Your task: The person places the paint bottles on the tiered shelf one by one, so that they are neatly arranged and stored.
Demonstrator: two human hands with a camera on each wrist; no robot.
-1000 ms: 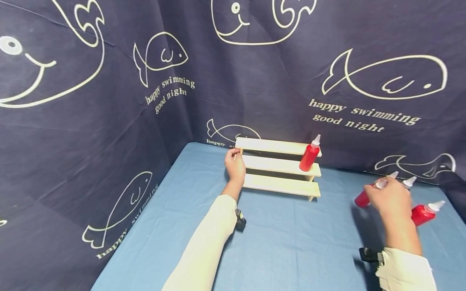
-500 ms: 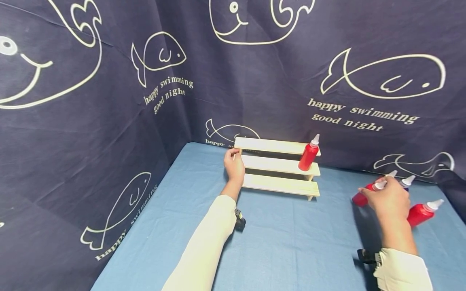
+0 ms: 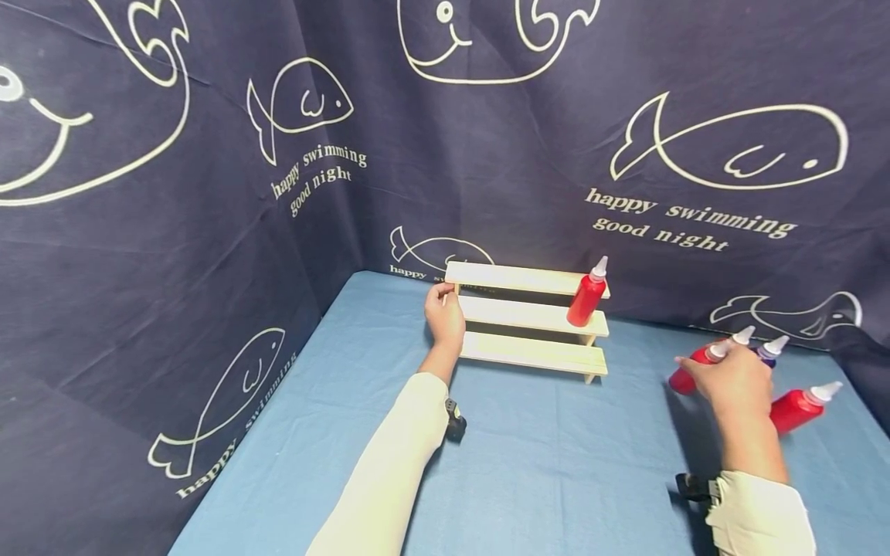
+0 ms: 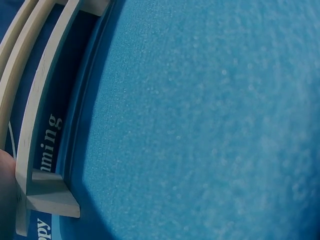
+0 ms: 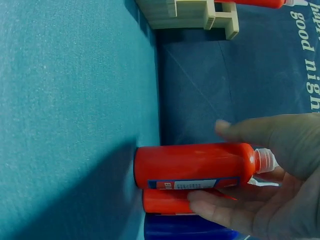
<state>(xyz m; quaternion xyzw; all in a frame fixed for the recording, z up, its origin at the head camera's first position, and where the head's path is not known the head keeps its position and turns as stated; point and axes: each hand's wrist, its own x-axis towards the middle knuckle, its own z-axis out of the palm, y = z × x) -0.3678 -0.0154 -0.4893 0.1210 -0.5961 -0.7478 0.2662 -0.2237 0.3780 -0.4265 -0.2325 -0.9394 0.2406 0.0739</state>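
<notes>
My left hand (image 3: 445, 320) grips the left end of a three-tier wooden rack (image 3: 528, 315) at its upper post. In the left wrist view only an edge of that hand shows beside the shelf ends (image 4: 37, 120). A red squeeze bottle (image 3: 586, 301) with a white nozzle stands on the middle tier, at the right. My right hand (image 5: 280, 175) straddles another upright red squeeze bottle (image 5: 195, 162) near its top. The thumb is apart from it on one side, and the fingers reach between it and a second red bottle (image 5: 167, 201). A dark blue bottle (image 5: 185, 227) is beyond.
Another red bottle (image 3: 795, 411) with a white nozzle is right of my right forearm. Blue cloth (image 3: 542, 463) covers the table. Dark curtains (image 3: 528, 170) printed with fish and lettering rise behind it and on the left.
My right hand has shifted slightly left around the nearest red bottle. My left hand stays on the rack. The whole head view has drifted a little.
</notes>
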